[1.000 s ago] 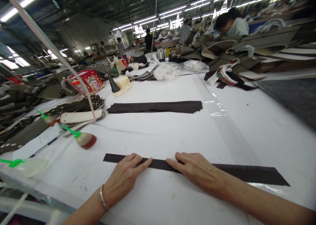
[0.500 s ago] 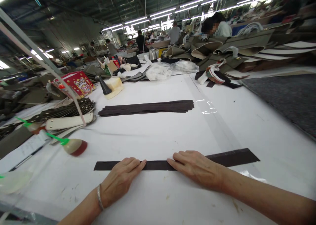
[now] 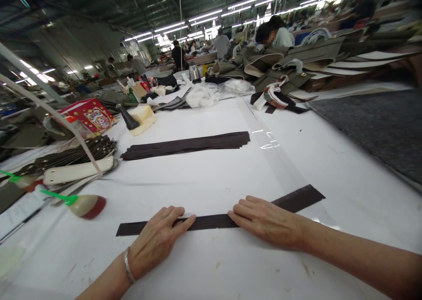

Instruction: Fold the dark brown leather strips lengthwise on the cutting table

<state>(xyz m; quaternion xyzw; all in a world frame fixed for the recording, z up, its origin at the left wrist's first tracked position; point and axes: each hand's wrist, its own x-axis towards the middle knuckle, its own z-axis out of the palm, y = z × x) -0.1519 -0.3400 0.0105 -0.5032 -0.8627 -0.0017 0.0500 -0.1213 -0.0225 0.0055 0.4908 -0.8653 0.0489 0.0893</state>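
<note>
A long dark brown strip [image 3: 214, 222] lies across the white tabletop in front of me. Its left stretch is narrow, and past my right hand it widens and angles upward. My left hand [image 3: 165, 229], with a bracelet at the wrist, grips the strip left of its middle, thumb along it and fingers bent. Farther right, my right hand [image 3: 260, 218] is closed over the strip, its fingers curled and pressed together. A short bare length shows between the two hands. What lies under the palms is hidden. Beyond them rests a stack of similar dark strips [image 3: 187, 145].
On the left are a squeeze bottle [image 3: 87, 206] with a green nozzle, pale straps [image 3: 79, 170] and a slanting pole [image 3: 75, 135]. A black-handled tool [image 3: 128, 117] lies farther back. Grey felt [image 3: 369, 128] covers the right side. Several people work in the background.
The view has shifted slightly right. My left thumb and fingers have spread a little on the strip. The strip's wide right end now angles up more steeply; my right hand stays on it.
</note>
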